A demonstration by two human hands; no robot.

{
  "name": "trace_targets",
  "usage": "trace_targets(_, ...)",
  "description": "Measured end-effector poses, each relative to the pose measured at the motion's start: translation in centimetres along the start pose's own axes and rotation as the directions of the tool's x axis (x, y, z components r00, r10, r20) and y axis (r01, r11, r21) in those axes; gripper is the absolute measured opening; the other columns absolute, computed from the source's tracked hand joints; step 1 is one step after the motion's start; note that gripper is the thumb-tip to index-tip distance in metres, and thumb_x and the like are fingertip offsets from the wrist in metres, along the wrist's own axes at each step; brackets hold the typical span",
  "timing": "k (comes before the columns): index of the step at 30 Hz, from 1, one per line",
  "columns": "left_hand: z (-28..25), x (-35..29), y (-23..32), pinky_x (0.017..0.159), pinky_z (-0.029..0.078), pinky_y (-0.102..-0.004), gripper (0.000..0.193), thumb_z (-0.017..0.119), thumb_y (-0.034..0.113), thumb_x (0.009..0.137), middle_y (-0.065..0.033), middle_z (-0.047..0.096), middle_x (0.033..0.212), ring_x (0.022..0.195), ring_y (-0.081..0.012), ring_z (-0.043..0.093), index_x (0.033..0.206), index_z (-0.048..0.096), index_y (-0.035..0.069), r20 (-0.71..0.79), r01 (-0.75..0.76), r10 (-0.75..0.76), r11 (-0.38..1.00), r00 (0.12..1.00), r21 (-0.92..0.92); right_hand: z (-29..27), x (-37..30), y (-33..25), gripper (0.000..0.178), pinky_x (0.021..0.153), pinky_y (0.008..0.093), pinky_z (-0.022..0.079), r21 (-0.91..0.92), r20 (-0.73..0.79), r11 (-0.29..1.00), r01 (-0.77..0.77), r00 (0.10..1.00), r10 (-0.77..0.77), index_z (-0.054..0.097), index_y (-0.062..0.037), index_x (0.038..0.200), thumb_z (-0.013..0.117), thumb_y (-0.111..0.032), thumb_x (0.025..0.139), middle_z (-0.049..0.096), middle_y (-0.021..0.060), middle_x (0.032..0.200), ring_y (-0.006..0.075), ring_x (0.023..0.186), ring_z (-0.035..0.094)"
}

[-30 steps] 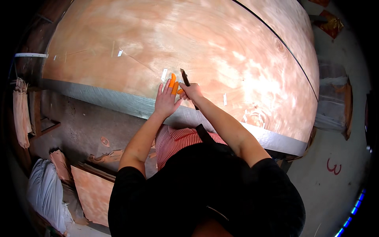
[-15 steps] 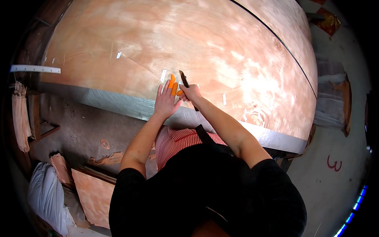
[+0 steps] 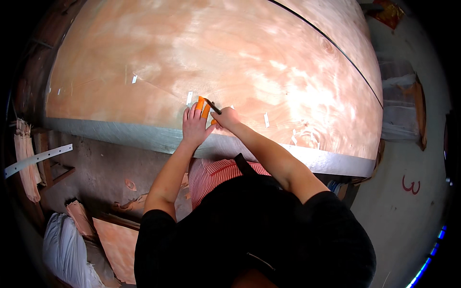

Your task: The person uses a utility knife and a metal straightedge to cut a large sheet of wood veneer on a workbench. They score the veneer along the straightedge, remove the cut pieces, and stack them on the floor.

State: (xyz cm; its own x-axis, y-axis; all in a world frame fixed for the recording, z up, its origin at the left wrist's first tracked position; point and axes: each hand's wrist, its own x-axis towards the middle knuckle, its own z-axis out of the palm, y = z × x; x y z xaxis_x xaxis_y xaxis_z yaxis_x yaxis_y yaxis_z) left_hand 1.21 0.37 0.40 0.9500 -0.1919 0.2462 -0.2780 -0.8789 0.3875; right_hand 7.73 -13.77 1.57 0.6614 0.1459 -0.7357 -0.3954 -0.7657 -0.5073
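My left hand (image 3: pixel 194 127) lies flat on a large reddish-tan wood veneer sheet (image 3: pixel 158 53), fingers stretched out, orange finger cots on two of them. Beside it, my right hand (image 3: pixel 228 118) grips a dark utility knife (image 3: pixel 214 106), with another orange cot showing at its thumb. The knife's tip slants toward the left hand's orange-covered fingertips, close to or touching them; which, I cannot tell. A white tape strip (image 3: pixel 189 98) sits on the veneer just beyond my left fingers. Another tape piece (image 3: pixel 266 119) is to the right.
A metal edge (image 3: pixel 129 133) borders the table in front of me. A black cord (image 3: pixel 331 42) crosses the sheet at the right. Left stand a perforated white strip (image 3: pixel 38 160) and veneer bundles (image 3: pixel 26 144). A white sack (image 3: pixel 65 247) and a leaning panel (image 3: pixel 117 249) are lower left.
The knife has tipped over to the left, its tip now by my left fingertips. My left hand stays flat. The perforated white strip at the left has dropped lower, and the view has shifted slightly.
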Motion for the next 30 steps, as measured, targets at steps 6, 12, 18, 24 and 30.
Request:
trace_targets(6,-0.3,0.1,0.4,0.093,0.028,-0.0469,0.065,0.064,0.039,0.067,-0.0152,0.042,0.12,0.113,-0.0312,0.036,0.12,0.045,0.006,-0.028,0.019,-0.02,0.999,0.999,-0.034,-1.9,-1.6,1.2,0.035,0.046,0.0243,0.043,0.009,-0.026,0.998,0.067,0.997,-0.067,0.062,-0.0036,0.065,0.054,-0.034,0.08,0.06,0.0057,0.054,0.0109,0.047,0.056)
trace_targets(12,-0.7,0.2,0.4,0.092,0.029,-0.0464,0.063,0.065,0.036,0.067,-0.0148,0.042,0.12,0.112,-0.0311,0.037,0.119,0.046,0.007,-0.058,0.005,-0.007,0.999,0.998,-0.032,-1.7,-1.4,0.6,0.026,0.045,0.0248,0.038,0.543,-0.074,0.806,0.237,0.969,-0.235,0.061,-0.0033,0.09,0.048,-0.025,0.086,0.065,0.0045,0.073,0.0061,0.052,0.052)
trace_targets(18,-1.0,0.5,0.8,0.092,0.029,-0.0458,0.062,0.066,0.034,0.066,-0.0141,0.042,0.12,0.112,-0.0309,0.038,0.118,0.047,0.007,-0.058,0.009,-0.013,0.998,0.998,-0.058,-1.6,-1.3,1.2,0.028,0.077,0.0266,0.042,0.406,-0.006,0.884,0.23,0.968,-0.249,0.059,0.0002,0.095,0.046,-0.024,0.088,0.066,0.0079,0.084,0.0136,0.081,0.059)
trace_targets(24,-0.6,0.7,-0.4,0.094,0.029,-0.044,0.053,0.058,0.031,0.075,-0.0147,0.044,0.115,0.111,-0.0294,0.039,0.119,0.045,0.005,-0.091,0.095,-0.122,0.961,0.988,-0.26,-4.5,-4.2,2.0,0.029,0.078,0.0258,0.042,0.374,0.063,0.919,0.127,0.985,-0.161,0.06,0.0,0.093,0.045,-0.024,0.088,0.066,0.0082,0.085,0.0131,0.086,0.059)
trace_targets(30,-0.4,6.6,-0.2,0.095,0.026,-0.0486,0.05,0.053,0.029,0.08,-0.0193,0.04,0.122,0.115,-0.0337,0.036,0.122,0.042,0.003,-0.325,0.164,-0.307,0.902,0.894,-0.4,-7.0,-7.2,7.5,0.029,0.056,0.0219,0.039,0.422,0.048,0.906,0.045,0.996,-0.072,0.061,-0.0029,0.093,0.044,-0.025,0.088,0.066,0.0055,0.083,0.0064,0.059,0.048)
